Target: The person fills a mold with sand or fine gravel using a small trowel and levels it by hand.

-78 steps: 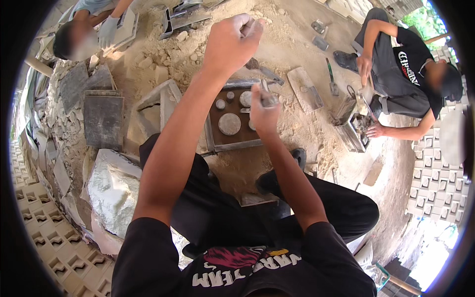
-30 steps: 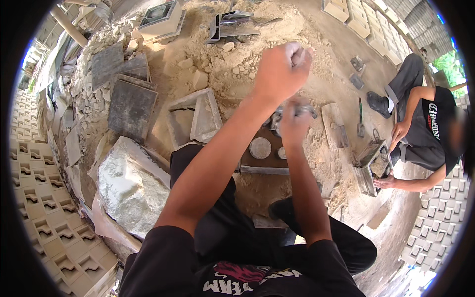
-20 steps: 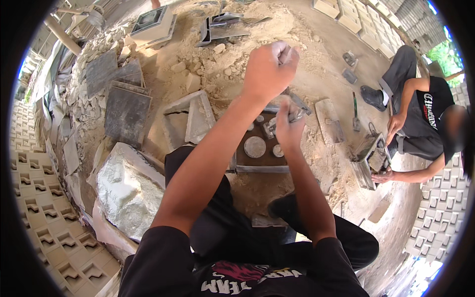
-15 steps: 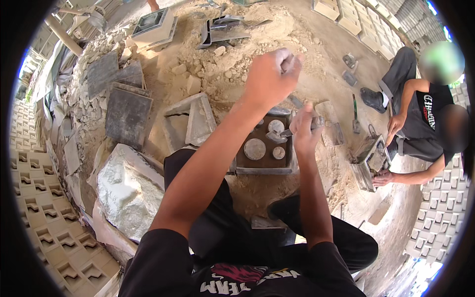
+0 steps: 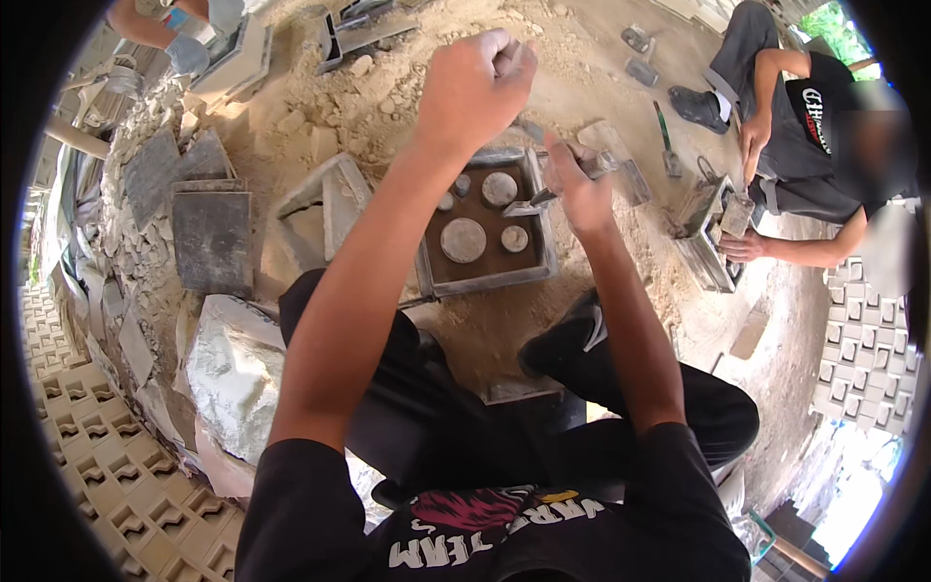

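Now the left hand (image 5: 475,82) is raised in a closed fist above the mould (image 5: 485,228); what it grips, if anything, I cannot tell. Half a second ago it hung in much the same place. The right hand (image 5: 579,184) has shifted from the mould's far edge to its right rim, fingers wrapped round a small metal tool (image 5: 558,184) whose tip points into the frame. The mould lies on sandy ground (image 5: 388,107) between the knees, four round discs (image 5: 464,239) inside. So the work has moved to the right side.
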A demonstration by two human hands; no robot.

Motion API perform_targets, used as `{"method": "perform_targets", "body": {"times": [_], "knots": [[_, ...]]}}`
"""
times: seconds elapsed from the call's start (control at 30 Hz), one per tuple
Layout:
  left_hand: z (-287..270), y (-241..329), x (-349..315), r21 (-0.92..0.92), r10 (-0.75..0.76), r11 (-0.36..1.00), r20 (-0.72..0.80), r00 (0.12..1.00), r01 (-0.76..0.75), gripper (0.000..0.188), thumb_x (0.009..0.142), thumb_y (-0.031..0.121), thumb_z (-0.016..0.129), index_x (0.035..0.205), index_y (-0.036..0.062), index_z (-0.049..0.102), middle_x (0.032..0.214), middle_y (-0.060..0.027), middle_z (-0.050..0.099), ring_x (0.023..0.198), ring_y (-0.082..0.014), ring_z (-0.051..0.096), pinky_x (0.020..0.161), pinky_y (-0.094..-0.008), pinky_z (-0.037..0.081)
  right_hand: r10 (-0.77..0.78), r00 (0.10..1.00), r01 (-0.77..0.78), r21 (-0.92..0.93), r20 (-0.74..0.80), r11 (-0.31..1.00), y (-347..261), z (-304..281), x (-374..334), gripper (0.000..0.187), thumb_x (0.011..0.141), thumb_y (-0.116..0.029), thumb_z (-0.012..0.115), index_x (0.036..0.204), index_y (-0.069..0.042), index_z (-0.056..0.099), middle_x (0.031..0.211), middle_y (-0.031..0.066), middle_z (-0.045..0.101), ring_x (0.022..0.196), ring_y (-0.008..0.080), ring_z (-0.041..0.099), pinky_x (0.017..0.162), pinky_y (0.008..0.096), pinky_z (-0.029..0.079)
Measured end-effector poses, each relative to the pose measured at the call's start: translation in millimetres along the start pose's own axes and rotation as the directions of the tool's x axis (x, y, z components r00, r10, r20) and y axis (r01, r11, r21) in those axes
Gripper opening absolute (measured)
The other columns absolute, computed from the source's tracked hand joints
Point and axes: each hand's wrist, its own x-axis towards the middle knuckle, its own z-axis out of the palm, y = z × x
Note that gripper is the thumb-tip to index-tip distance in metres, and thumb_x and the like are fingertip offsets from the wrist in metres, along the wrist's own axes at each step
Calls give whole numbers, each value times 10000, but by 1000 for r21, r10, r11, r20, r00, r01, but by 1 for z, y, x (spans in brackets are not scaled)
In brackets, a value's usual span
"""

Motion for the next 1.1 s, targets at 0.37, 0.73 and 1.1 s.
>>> {"method": "perform_targets", "body": {"times": [0.37,0.73,1.1], "knots": [[4,11,-4,-2,-27,1000,37,999,27,397,925,381,598,802,8,656,643,-70,662,574,-108,579,568,-278,445,-20,999,25,-189,31,982,4,26,-18,313,937,-271,678,733,-36,647,644,-79,499,605,21,394,514,246,315],[-12,-1,-2,-98,6,995,-61,998,-12,315,914,281,603,755,10,626,635,-114,629,545,-195,570,540,-343,436,64,926,-114,114,372,987,-11,36,13,312,883,-272,713,691,-57,594,575,-22,472,501,68,400,474,244,281],[-26,0,-7,-11,-66,998,-28,997,66,373,923,332,618,746,4,605,609,-57,607,557,-87,500,540,-288,407,-4,958,-16,68,285,998,-9,36,-14,377,947,-266,659,645,-70,544,559,-61,425,535,42,360,486,257,257]]}}
